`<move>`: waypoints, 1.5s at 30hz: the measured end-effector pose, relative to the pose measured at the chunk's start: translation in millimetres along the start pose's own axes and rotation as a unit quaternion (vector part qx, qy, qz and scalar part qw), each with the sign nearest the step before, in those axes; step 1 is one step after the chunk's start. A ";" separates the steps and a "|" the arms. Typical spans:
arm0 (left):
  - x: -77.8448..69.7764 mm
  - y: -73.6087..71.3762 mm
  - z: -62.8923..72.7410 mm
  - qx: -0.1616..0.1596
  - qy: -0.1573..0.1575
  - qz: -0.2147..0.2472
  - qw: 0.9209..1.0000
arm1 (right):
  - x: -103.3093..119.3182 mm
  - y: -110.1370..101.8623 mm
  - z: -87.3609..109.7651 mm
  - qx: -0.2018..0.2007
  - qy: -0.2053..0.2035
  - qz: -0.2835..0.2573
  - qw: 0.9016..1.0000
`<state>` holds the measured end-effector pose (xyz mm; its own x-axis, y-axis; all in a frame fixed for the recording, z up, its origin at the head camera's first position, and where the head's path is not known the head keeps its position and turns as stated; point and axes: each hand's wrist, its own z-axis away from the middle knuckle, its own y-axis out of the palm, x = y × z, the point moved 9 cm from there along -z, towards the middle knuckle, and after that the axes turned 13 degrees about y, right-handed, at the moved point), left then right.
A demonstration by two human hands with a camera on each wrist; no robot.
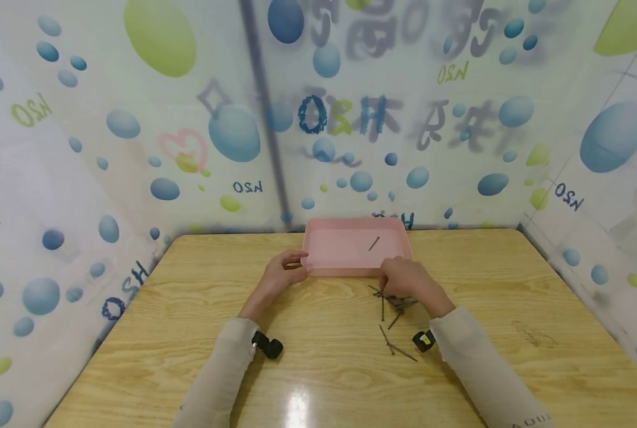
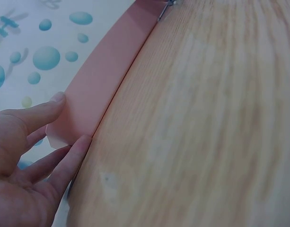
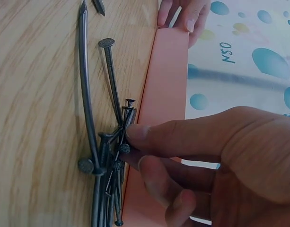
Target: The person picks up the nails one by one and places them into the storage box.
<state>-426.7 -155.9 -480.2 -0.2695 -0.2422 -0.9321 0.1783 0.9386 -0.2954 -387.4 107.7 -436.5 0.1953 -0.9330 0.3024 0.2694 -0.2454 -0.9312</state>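
A shallow pink tray [image 1: 356, 272] stands at the far side of the wooden table, with one nail [image 1: 374, 244] inside. At its near left corner my left hand [image 1: 283, 272] touches the wall with fairly straight, spread fingers; in the left wrist view, the fingertips [image 2: 58, 97] lie against the tray's end. Just in front of the tray, my right hand [image 1: 404, 278] reaches into a pile of dark nails [image 3: 103, 189]. Its thumb and forefinger pinch a nail [image 3: 124, 148] at the pile's edge. The hand hides part of the pile in the head view.
Several loose nails [image 1: 399, 351] lie nearer me on the table [image 1: 318, 333]. Behind the tray hangs a white sheet [image 1: 431, 166] patterned with blue and green dots, and similar sheets enclose both sides. Black wrist cameras [image 1: 267, 345] sit at both cuffs.
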 end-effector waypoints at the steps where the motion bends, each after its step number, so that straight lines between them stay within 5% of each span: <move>1: 0.5 0.1 0.2 0.000 -0.001 0.000 1.000 | -0.2 0.5 -0.1 0.002 0.001 0.000 1.000; 18: 0.8 0.4 0.7 0.000 0.001 0.004 1.000 | 0.7 -1.3 0.1 0.011 0.001 0.013 1.000; 28: 0.6 0.2 1.3 0.001 -0.002 -0.010 1.000 | 3.1 -9.0 1.8 -0.014 -0.029 -0.013 0.999; 45: -0.7 0.2 0.1 -0.001 0.003 -0.007 1.000 | -4.2 -25.4 3.0 -0.047 -0.014 -0.029 0.998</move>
<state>-426.4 -155.6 -479.7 -0.2780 -0.2536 -0.9265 0.1735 0.9354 -0.3080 -392.2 118.6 -413.5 0.2093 -0.9092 0.3599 0.1921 -0.3227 -0.9268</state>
